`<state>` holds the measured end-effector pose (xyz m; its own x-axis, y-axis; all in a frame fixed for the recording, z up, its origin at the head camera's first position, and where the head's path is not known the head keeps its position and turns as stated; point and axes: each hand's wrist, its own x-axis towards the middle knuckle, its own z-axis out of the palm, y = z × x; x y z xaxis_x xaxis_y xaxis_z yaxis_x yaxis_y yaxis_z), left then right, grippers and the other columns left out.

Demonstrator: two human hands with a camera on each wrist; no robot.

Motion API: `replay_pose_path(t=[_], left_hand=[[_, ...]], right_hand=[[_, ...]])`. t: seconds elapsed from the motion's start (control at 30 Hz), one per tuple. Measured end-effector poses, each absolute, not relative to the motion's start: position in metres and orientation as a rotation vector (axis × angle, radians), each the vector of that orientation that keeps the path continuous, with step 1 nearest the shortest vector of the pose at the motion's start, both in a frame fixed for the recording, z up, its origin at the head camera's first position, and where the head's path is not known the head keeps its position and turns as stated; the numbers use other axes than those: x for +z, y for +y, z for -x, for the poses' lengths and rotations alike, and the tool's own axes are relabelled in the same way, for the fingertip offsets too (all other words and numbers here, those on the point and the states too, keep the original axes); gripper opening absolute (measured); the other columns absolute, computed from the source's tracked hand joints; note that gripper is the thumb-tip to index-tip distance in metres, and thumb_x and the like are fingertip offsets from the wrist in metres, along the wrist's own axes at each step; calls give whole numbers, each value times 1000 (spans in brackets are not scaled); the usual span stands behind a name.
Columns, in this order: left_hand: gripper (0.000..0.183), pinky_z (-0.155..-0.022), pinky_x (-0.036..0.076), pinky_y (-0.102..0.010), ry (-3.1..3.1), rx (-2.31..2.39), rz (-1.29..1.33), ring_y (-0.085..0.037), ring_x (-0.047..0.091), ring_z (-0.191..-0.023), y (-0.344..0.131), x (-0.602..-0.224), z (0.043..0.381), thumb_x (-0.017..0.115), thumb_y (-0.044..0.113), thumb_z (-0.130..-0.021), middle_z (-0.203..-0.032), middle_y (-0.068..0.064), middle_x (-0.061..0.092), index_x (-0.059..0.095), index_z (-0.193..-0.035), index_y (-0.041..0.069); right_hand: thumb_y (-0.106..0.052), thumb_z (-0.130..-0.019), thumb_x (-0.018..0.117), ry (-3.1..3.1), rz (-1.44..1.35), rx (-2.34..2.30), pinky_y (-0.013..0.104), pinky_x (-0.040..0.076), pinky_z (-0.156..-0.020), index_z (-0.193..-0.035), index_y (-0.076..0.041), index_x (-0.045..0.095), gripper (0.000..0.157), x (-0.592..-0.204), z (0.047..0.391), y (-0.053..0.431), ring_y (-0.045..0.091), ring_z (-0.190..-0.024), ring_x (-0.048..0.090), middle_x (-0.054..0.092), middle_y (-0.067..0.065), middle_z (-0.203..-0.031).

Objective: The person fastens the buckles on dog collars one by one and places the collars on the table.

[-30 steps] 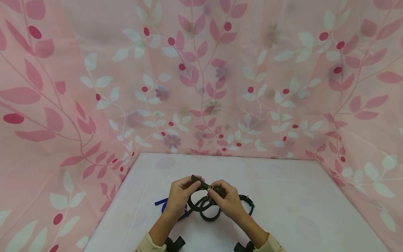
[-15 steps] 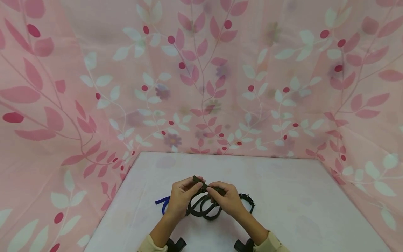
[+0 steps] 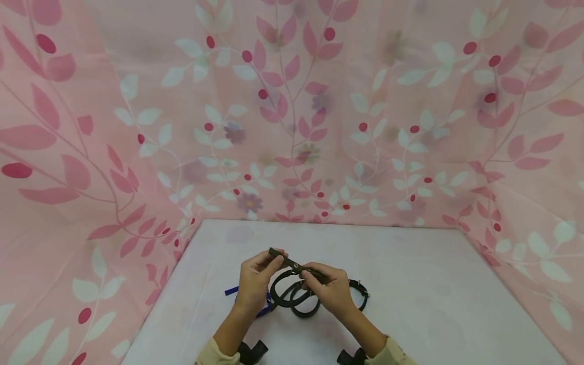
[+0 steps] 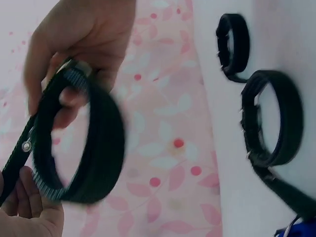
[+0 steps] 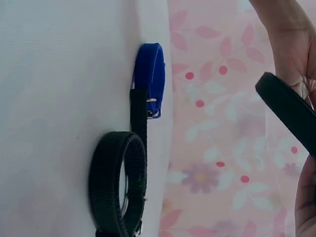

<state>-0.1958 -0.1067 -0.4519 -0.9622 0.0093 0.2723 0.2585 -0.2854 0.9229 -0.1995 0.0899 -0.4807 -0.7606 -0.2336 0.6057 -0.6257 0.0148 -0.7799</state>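
Both hands hold a dark green webbing collar [image 3: 286, 304] above the table; it is bent into a loop. The left hand [image 3: 253, 286] pinches its free strap end between thumb and fingers. The right hand [image 3: 332, 291] grips the strap on the other side, and its fingers partly cover the buckle area. A metal eyelet shows on the strap in the left wrist view, where the held loop [image 4: 106, 153] hangs close to the camera. Below it on the table lies another dark green buckled collar [image 4: 289, 123].
On the white table [image 3: 410, 274] a black collar [image 3: 363, 291] with metal fittings lies to the right. A blue collar [image 5: 148, 69] lies to the left, partly behind the left hand in the head view. Pink patterned cloth [image 3: 292, 126] surrounds the table.
The left hand has shifted left and slightly up with the strap end, so more of the strap shows between the hands. The right hand has barely moved. The collars on the table stay put.
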Motion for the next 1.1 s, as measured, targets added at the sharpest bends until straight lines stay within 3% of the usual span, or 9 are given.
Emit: replay_pose_path(t=[0.2, 0.4, 0.7, 0.93, 1.1], left_hand=[[11, -89, 57, -35, -1499, -2437, 286, -16, 73, -87, -125, -436, 205, 66, 2, -92, -96, -10, 73, 71, -102, 1], [12, -88, 57, -35, -1458, -2463, 296, -16, 73, -86, -137, -428, 210, 63, -2, -93, -93, -6, 74, 73, -101, 0], [12, -88, 57, -34, -1435, -2489, 262, -15, 73, -88, -140, -428, 210, 63, -2, -93, -93, -6, 74, 74, -99, 2], [14, -87, 58, -34, -1440, -2457, 226, -15, 73, -89, -142, -426, 210, 64, -1, -93, -94, -5, 74, 75, -96, 7], [13, -88, 58, -35, -1458, -2478, 234, -15, 73, -87, -144, -429, 209, 64, 0, -94, -94, -6, 74, 75, -97, 6]], right_hand=[[-2, -92, 68, -2015, -886, 1832, 31, 60, -58, -104, 1, 71, 13, -485, 199, 93, 8, -66, 71, 73, 19, -81], [-1, -90, 69, -2032, -863, 1818, 30, 59, -56, -102, 0, 71, 12, -481, 197, 93, 6, -64, 69, 72, 17, -79], [2, -86, 72, -2154, -717, 1797, 27, 55, -50, -96, -1, 68, 11, -475, 193, 94, 28, -58, 65, 69, 17, -73], [-7, -86, 76, -2176, -640, 1817, 25, 52, -50, -94, -9, 68, 12, -483, 194, 96, 8, -61, 63, 70, 7, -75], [-7, -87, 75, -2138, -665, 1859, 26, 53, -52, -95, -8, 67, 12, -487, 193, 97, 8, -62, 63, 69, 8, -76]])
